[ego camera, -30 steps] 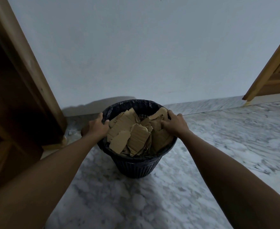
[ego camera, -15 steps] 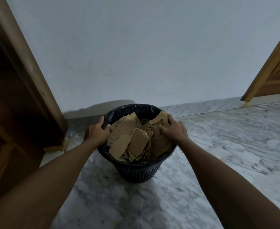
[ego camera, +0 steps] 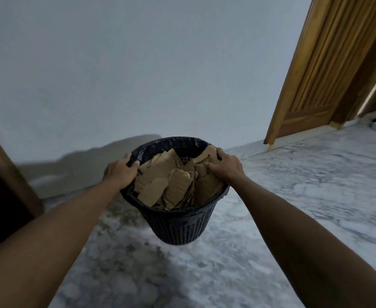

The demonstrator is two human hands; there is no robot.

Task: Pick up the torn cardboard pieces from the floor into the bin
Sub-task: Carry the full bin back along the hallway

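Observation:
A black mesh bin (ego camera: 180,225) with a black liner hangs above the marble floor, tilted a little toward me. It is filled with several torn brown cardboard pieces (ego camera: 171,185). My left hand (ego camera: 121,172) grips the bin's left rim, thumb inside. My right hand (ego camera: 226,167) grips the right rim, its fingers pressed on a cardboard piece at the edge. No loose cardboard shows on the floor in view.
A plain grey wall (ego camera: 160,74) stands close behind the bin. A wooden door (ego camera: 329,70) is at the right, with a dark wooden frame (ego camera: 2,174) at the left. Grey-white marble floor (ego camera: 304,185) spreads to the right and toward me.
The bin has come up off the floor in both hands. The view has swung right, showing more of the right door.

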